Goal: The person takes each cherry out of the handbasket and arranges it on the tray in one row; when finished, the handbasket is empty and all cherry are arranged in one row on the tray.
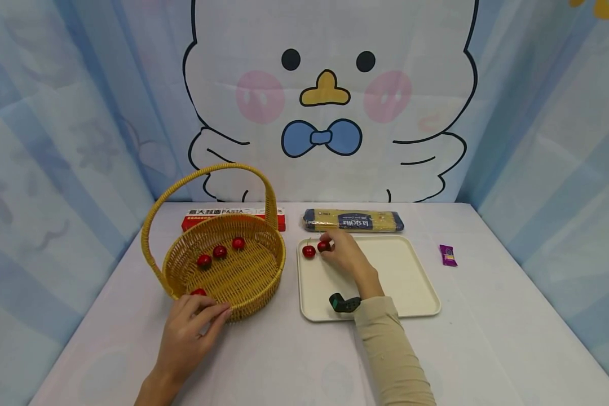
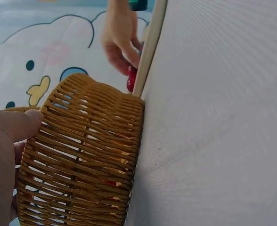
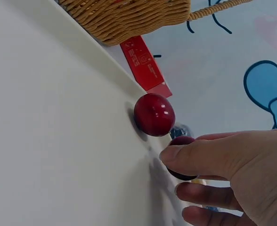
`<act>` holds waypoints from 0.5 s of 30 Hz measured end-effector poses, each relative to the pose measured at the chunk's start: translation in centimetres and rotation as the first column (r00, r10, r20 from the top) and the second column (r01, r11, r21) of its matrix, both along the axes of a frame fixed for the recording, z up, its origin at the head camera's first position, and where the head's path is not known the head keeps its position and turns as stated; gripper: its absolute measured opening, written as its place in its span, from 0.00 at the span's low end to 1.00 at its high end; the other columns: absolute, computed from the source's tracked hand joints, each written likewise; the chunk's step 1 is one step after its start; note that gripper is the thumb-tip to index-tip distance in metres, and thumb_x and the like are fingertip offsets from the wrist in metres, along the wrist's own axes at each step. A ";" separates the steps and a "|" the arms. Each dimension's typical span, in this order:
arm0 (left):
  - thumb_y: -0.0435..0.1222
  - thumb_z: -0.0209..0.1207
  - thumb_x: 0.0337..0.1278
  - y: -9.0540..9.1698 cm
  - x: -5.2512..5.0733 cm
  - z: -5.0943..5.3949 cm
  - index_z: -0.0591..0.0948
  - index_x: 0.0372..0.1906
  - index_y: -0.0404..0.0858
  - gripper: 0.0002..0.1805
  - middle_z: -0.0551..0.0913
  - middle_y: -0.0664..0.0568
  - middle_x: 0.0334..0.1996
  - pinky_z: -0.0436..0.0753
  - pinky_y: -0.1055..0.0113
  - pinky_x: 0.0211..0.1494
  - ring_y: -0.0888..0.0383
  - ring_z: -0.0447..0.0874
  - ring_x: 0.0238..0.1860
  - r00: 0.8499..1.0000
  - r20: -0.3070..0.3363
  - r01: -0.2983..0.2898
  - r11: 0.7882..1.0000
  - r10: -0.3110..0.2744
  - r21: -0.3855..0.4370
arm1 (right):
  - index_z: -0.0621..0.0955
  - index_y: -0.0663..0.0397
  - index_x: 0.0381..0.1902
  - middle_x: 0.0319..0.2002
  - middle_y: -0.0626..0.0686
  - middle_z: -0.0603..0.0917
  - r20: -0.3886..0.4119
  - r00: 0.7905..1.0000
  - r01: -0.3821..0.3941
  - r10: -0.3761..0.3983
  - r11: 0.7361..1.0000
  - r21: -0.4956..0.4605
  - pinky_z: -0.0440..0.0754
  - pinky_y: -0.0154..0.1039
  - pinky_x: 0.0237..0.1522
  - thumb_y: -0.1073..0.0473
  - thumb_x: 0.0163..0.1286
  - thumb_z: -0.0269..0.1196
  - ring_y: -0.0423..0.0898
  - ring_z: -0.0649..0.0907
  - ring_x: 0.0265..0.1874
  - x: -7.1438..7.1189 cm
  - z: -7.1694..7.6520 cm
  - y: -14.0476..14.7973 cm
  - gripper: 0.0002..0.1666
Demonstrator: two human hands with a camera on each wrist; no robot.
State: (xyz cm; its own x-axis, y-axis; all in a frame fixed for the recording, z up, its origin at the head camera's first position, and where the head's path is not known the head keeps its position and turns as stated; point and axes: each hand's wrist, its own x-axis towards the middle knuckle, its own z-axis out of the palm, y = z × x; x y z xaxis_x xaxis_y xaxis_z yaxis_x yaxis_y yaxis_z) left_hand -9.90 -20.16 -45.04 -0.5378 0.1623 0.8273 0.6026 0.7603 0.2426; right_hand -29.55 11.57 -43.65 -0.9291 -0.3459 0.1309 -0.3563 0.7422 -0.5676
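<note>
My right hand [image 1: 346, 255] pinches a dark red cherry [image 1: 323, 246] between thumb and fingers at the back left of the cream tray [image 1: 385, 276]. Another cherry [image 1: 308, 251] lies on the tray just left of it; in the right wrist view that cherry [image 3: 154, 114] is beside the held one [image 3: 182, 175]. My left hand [image 1: 189, 338] grips the front rim of the yellow wicker basket [image 1: 243, 270], thumb on the rim in the left wrist view. Several cherries [image 1: 220, 252] lie in the basket, one partly hidden near the left fingers.
Behind the basket lies a red pasta box [image 1: 279, 220]. A pack of spaghetti [image 1: 352, 220] lies behind the tray, and a small purple packet [image 1: 448, 255] to its right. The basket's tall handle [image 1: 149, 225] arches up at its left and back. A patterned curtain stands behind the table.
</note>
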 end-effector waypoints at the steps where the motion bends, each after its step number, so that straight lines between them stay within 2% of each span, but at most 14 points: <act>1: 0.52 0.56 0.71 0.0 0.0 0.0 0.91 0.32 0.37 0.25 0.82 0.52 0.29 0.67 0.67 0.42 0.56 0.74 0.33 1.000 -0.002 0.000 1.000 0.000 0.001 | 0.82 0.61 0.52 0.50 0.59 0.83 0.004 1.000 0.001 -0.001 1.000 0.005 0.81 0.47 0.51 0.66 0.63 0.69 0.52 0.82 0.44 0.0 -0.1 0.0 0.19; 7: 0.52 0.57 0.70 -0.1 -0.1 -0.2 0.91 0.32 0.38 0.24 0.82 0.52 0.29 0.68 0.67 0.42 0.56 0.75 0.33 1.000 -0.021 0.002 1.000 -0.001 0.012 | 0.83 0.61 0.53 0.48 0.58 0.83 0.028 1.000 0.010 -0.010 1.000 0.018 0.80 0.45 0.48 0.64 0.64 0.69 0.49 0.81 0.41 0.0 -0.3 0.1 0.19; 11: 0.52 0.57 0.70 -0.2 0.0 -0.2 0.91 0.32 0.38 0.24 0.82 0.52 0.30 0.68 0.67 0.43 0.56 0.75 0.33 1.000 0.004 0.003 1.000 -0.003 0.007 | 0.83 0.60 0.53 0.48 0.58 0.83 0.040 0.999 0.020 -0.020 1.000 0.013 0.80 0.45 0.48 0.63 0.64 0.70 0.49 0.81 0.41 0.0 -0.3 0.1 0.19; 15: 0.51 0.57 0.70 -0.2 0.0 -0.2 0.91 0.33 0.38 0.23 0.82 0.53 0.30 0.68 0.67 0.43 0.57 0.75 0.34 1.000 0.015 0.000 1.000 0.000 0.007 | 0.81 0.60 0.56 0.52 0.59 0.82 0.051 0.998 0.024 -0.024 1.000 0.007 0.81 0.46 0.50 0.63 0.64 0.69 0.51 0.82 0.44 0.1 -0.2 0.2 0.23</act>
